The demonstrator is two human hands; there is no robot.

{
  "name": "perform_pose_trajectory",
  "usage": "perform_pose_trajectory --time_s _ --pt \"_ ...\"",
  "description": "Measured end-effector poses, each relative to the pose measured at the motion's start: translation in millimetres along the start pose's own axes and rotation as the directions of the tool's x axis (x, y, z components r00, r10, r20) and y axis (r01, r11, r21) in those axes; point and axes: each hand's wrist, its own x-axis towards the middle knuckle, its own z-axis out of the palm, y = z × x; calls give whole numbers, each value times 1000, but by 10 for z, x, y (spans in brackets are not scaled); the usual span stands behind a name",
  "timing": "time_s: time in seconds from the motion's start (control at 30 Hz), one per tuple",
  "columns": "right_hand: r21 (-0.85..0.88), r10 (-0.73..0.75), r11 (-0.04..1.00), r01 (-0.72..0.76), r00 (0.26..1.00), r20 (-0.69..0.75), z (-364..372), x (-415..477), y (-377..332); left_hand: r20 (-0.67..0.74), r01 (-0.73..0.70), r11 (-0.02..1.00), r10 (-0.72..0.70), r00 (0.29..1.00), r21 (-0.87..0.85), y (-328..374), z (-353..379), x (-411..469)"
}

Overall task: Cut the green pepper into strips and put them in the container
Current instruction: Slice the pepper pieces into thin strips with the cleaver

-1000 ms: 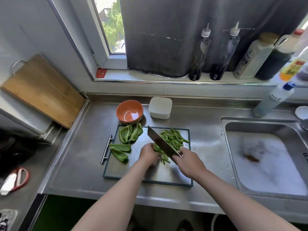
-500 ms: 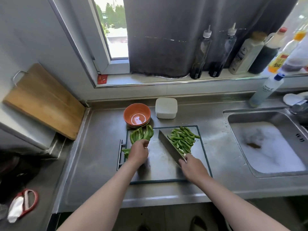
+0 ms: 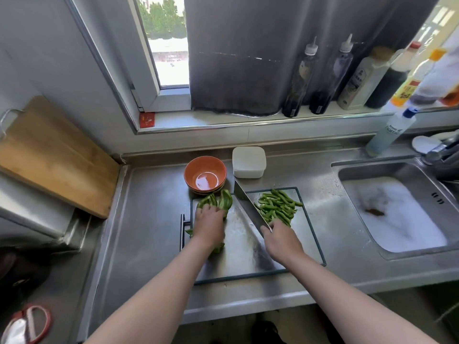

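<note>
Now I need one more piece to cut. My left hand point(image 3: 208, 225) lies on the big pepper pieces point(image 3: 224, 201) at the far left of the cutting board point(image 3: 238, 247). Its fingers are bent down over them and touch them, but I cannot tell if they pinch one. A few more green bits peek out under my left wrist. My right hand point(image 3: 282, 242) is closed tight round the handle of the knife point(image 3: 248, 207). The wide blade points far and left. It sits between the big pieces and the pile of strips point(image 3: 277, 207) on the right side of the board.

To do this step well, I think I should pull one piece to the bare middle of the board and lay it flat, so it does not rock. I should tuck my left fingertips back, away from the sharp edge. The knife should wait off to the side until the piece lies flat. Then I can make thin, even cuts.

The white container point(image 3: 249, 162) stands on the desk point(image 3: 154, 219) just past the far edge of the board, next to the orange bowl point(image 3: 205, 173). I cannot tell if it has a lid on. All the strips I can see lie on the board.
</note>
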Motion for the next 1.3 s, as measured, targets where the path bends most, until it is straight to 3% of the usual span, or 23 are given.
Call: perform_pose_trajectory --time_s 0.17,0.33,0.47,0.57,0.67,0.83,1.03,1.2,1.3 --pt "8 18 1000 -18 999 28 45 180 -18 -22 30 996 -32 999 -88 -25 18 91" --pt "15 -6 1000 5 998 55 51 314 -16 -31 -13 1000 12 999 -15 -135 -19 256" --pt "5 -27 1000 27 995 91 10 419 13 21 17 976 -13 1000 -216 -71 66 297" --pt "-19 -45 999 48 992 117 -42 484 25 -77 -92 947 72 994 -306 -16 99 269" --pt "-47 -70 996 76 991 116 -88 517 43 -198 -75 949 14 980 -305 -39 163 347" --pt "-22 -60 998 63 990 125 -89 544 78 -63 -95 956 81 995 -277 -25 175 437" --pt "10 -57 998 56 987 149 -109 533 113 -14 -70 952 69 998 -297 14 166 378" --pt "-25 -64 997 70 983 172 -101 458 108 15 -173 967 178 984 -186 -3 136 153" --pt "-80 -92 991 105 984 156 -114 398 77 -52 -281 950 276 960 -140 19 192 6"
